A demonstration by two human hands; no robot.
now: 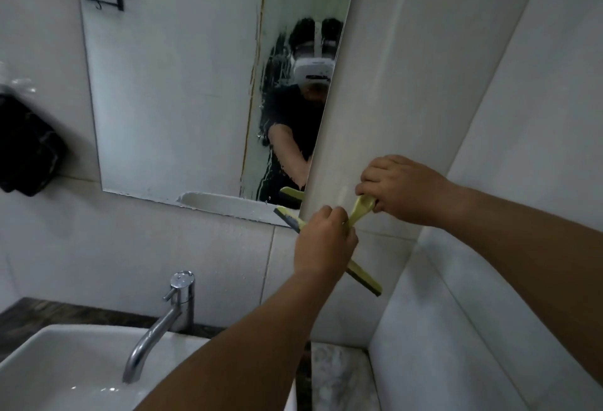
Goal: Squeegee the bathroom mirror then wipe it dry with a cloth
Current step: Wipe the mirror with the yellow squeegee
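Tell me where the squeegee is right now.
The squeegee is right of centre in the head view, held in both hands at the mirror's lower right corner, above and right of the tap.

Squeegee [362, 275] matt yellow-green plastic; faucet [169, 309] glossy metal; wall tiles [408, 84] smooth, glossy, probably ceramic.

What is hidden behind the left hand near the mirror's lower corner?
Behind the left hand runs the yellow-green squeegee: its blade shows on both sides, its middle is covered. The right hand grips the handle. White wall tile lies beyond.

Yellow-green squeegee [362, 275] tilted below the streaky mirror [169, 84] – in hands
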